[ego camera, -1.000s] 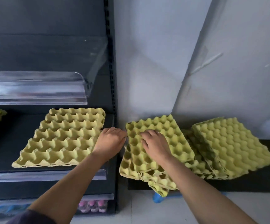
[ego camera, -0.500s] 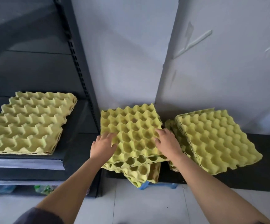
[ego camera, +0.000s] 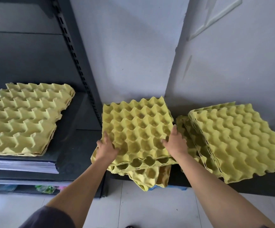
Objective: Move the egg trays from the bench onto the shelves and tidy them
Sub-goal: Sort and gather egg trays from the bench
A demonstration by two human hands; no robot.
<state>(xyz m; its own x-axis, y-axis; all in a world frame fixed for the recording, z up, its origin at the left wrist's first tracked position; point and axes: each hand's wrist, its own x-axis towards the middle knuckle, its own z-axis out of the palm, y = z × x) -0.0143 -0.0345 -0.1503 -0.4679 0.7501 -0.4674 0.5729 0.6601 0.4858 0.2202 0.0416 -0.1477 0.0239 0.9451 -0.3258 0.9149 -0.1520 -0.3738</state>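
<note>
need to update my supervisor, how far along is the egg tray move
Done: one stack of trays sits on the shelf at left. In hand: the left hand and right hand grip the top tray of the middle pile on the bench by its side edges. Left: the skewed trays beneath it and the right pile, not yet moved.

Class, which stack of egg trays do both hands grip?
The middle stack, between the shelf stack and the right stack: left hand and right hand grip its side edges.
</note>
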